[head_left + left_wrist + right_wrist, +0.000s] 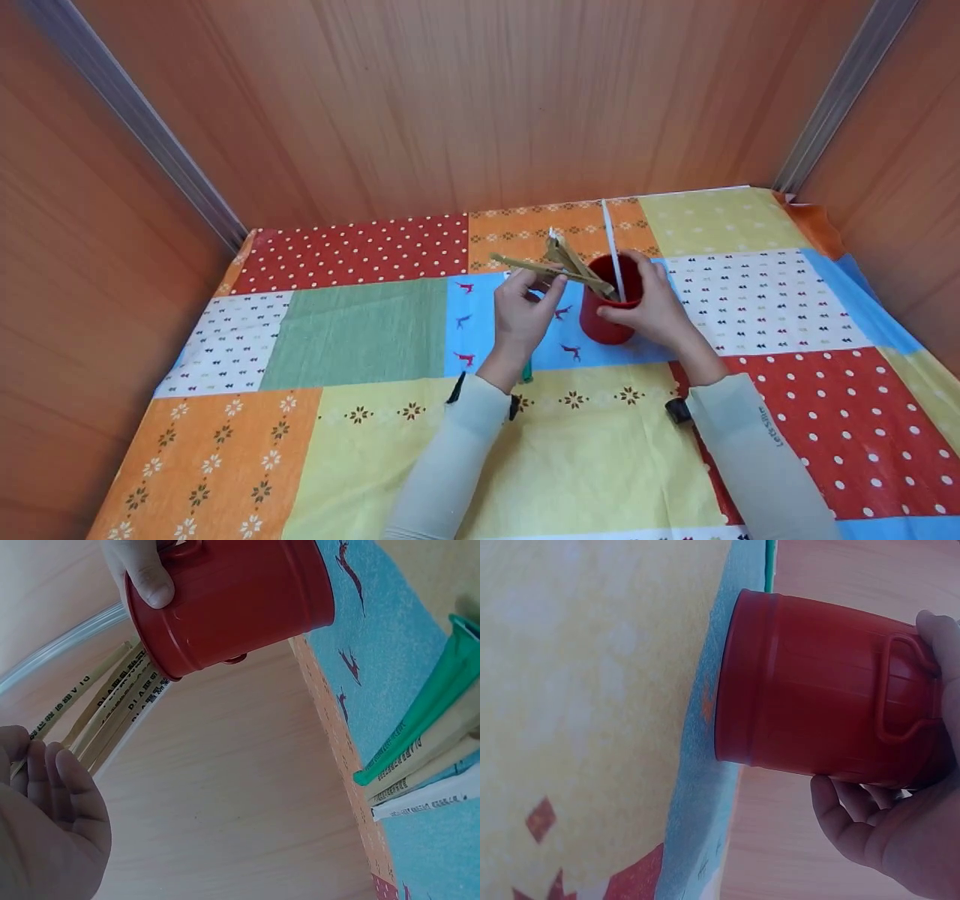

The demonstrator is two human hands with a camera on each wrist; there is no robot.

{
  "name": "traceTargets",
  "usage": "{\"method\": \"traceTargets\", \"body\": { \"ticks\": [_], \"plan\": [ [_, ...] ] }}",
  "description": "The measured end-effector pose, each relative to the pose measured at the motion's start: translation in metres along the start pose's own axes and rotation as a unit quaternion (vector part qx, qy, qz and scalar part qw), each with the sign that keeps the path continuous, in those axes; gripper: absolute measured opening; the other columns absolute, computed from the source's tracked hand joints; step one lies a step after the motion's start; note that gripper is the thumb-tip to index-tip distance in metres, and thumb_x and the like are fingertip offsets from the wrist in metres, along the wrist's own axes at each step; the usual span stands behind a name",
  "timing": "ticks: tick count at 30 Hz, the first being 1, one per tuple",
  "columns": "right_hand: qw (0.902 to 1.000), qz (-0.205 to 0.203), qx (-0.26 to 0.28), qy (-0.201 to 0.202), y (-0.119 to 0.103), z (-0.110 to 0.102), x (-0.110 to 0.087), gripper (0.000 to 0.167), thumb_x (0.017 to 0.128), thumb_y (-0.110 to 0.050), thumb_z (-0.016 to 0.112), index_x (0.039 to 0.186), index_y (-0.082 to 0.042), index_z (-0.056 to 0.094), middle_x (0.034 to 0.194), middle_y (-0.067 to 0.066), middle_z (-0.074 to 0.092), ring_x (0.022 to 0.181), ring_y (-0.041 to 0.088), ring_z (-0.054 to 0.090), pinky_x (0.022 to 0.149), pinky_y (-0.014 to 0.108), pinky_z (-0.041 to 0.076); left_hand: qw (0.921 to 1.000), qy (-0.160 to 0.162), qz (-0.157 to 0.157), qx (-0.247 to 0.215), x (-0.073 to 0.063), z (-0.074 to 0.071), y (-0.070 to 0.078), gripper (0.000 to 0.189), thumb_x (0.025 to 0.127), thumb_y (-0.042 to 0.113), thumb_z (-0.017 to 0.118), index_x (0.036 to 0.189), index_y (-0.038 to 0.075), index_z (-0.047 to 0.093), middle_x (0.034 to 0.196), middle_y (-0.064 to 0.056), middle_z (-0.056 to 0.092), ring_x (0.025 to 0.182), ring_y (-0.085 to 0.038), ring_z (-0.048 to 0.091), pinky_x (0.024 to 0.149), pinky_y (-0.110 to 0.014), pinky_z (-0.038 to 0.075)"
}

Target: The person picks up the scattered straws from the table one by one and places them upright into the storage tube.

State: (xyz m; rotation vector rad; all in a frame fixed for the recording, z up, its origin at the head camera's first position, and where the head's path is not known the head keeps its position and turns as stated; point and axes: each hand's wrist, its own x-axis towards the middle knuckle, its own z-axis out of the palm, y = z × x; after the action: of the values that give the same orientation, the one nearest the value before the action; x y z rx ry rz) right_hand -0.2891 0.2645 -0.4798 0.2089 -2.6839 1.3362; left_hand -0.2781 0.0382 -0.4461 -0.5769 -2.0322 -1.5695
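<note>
A red cup (604, 326) with a wire-like handle stands on the blue patch of the cloth. My right hand (654, 307) grips it at the rim, thumb on the near side; the right wrist view shows the fingers round the cup (817, 682). Several brown paper-wrapped straws (571, 262) lean out of its mouth to the left, and a long white straw (611, 244) stands up in it. With thumb and fingertips, my left hand (523, 311) pinches one brown paper-wrapped straw (71, 701), its other end at the cup's mouth.
More wrapped straws lie on the cloth beside my left wrist: a green one (420, 716), brown ones (412, 757) and a white one (435, 795). A patchwork tablecloth (360, 330) covers the table. Wood-grain panels (480, 105) rise behind and at both sides.
</note>
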Motion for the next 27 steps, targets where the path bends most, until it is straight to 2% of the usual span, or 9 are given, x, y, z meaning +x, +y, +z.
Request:
{"method": "traceTargets", "body": {
  "ticks": [4, 10, 15, 17, 20, 23, 25, 27],
  "plan": [
    [1.0000, -0.002, 0.000, 0.006, 0.000, 0.000, 0.001, 0.098, 0.073, -0.039, 0.083, 0.150, -0.022, 0.024, 0.143, 0.016, 0.033, 0.129, 0.032, 0.038, 0.093, 0.056, 0.049, 0.9998, -0.009, -0.015, -0.013, 0.002, 0.001, 0.002, 0.024, 0.088, 0.024, 0.071, 0.110, 0.015, 0.071, 0.092, -0.002, 0.071, 0.075, -0.011, 0.066, 0.061, -0.023, 0.054],
    [1.0000, 0.007, 0.001, 0.006, 0.000, 0.000, 0.001, 0.102, 0.072, -0.038, 0.083, 0.151, -0.019, 0.021, 0.141, 0.019, 0.033, 0.126, 0.034, 0.040, 0.096, 0.058, 0.046, 0.9988, -0.022, -0.026, -0.035, 0.003, -0.001, 0.007, 0.034, 0.084, 0.009, 0.072, 0.118, 0.007, 0.064, 0.090, -0.009, 0.069, 0.078, -0.019, 0.066, 0.060, -0.029, 0.056],
    [1.0000, 0.005, 0.005, 0.002, 0.000, 0.001, 0.000, 0.102, 0.073, -0.039, 0.083, 0.151, -0.018, 0.021, 0.141, 0.019, 0.033, 0.128, 0.034, 0.040, 0.096, 0.057, 0.046, 0.9985, -0.024, -0.032, -0.038, 0.001, -0.011, 0.022, 0.034, 0.083, 0.004, 0.072, 0.116, 0.001, 0.063, 0.089, -0.014, 0.066, 0.078, -0.026, 0.064, 0.062, -0.031, 0.056],
    [1.0000, 0.005, 0.004, 0.000, 0.000, 0.001, 0.000, 0.101, 0.073, -0.041, 0.083, 0.151, -0.019, 0.022, 0.141, 0.019, 0.033, 0.129, 0.034, 0.040, 0.097, 0.057, 0.046, 0.9986, -0.014, -0.037, -0.036, 0.001, -0.014, 0.028, 0.032, 0.083, 0.004, 0.072, 0.113, 0.000, 0.062, 0.082, -0.015, 0.061, 0.071, -0.024, 0.060, 0.061, -0.026, 0.052],
    [0.9999, 0.010, 0.003, -0.003, 0.001, 0.000, 0.000, 0.102, 0.072, -0.043, 0.082, 0.151, -0.019, 0.022, 0.141, 0.018, 0.033, 0.129, 0.034, 0.039, 0.098, 0.058, 0.045, 0.9971, -0.001, -0.059, -0.047, 0.001, -0.017, 0.030, 0.029, 0.083, 0.005, 0.072, 0.109, -0.001, 0.060, 0.072, -0.012, 0.050, 0.057, -0.015, 0.046, 0.055, -0.021, 0.040],
    [0.9999, 0.014, 0.004, -0.005, 0.001, 0.000, 0.000, 0.101, 0.073, -0.043, 0.082, 0.151, -0.020, 0.022, 0.141, 0.017, 0.033, 0.130, 0.034, 0.039, 0.098, 0.058, 0.044, 0.9904, -0.001, -0.093, -0.102, 0.002, -0.018, 0.031, 0.030, 0.083, 0.006, 0.072, 0.107, -0.003, 0.057, 0.068, -0.005, 0.042, 0.051, -0.006, 0.043, 0.051, -0.019, 0.041],
    [0.9999, 0.011, 0.006, -0.006, 0.001, 0.000, 0.000, 0.100, 0.073, -0.043, 0.082, 0.150, -0.020, 0.023, 0.141, 0.017, 0.033, 0.130, 0.034, 0.039, 0.098, 0.058, 0.045, 0.9821, -0.009, -0.104, -0.157, 0.003, -0.019, 0.032, 0.034, 0.083, 0.003, 0.072, 0.111, -0.007, 0.054, 0.072, -0.003, 0.045, 0.054, -0.005, 0.052, 0.056, -0.021, 0.049],
    [0.9999, 0.008, 0.009, -0.005, 0.001, 0.000, 0.000, 0.100, 0.073, -0.043, 0.082, 0.150, -0.020, 0.024, 0.140, 0.017, 0.033, 0.129, 0.033, 0.039, 0.098, 0.057, 0.045, 0.9727, -0.024, -0.100, -0.208, 0.005, -0.020, 0.033, 0.039, 0.083, -0.002, 0.070, 0.116, -0.008, 0.050, 0.082, -0.009, 0.053, 0.068, -0.012, 0.065, 0.067, -0.027, 0.057]
  ]
}}
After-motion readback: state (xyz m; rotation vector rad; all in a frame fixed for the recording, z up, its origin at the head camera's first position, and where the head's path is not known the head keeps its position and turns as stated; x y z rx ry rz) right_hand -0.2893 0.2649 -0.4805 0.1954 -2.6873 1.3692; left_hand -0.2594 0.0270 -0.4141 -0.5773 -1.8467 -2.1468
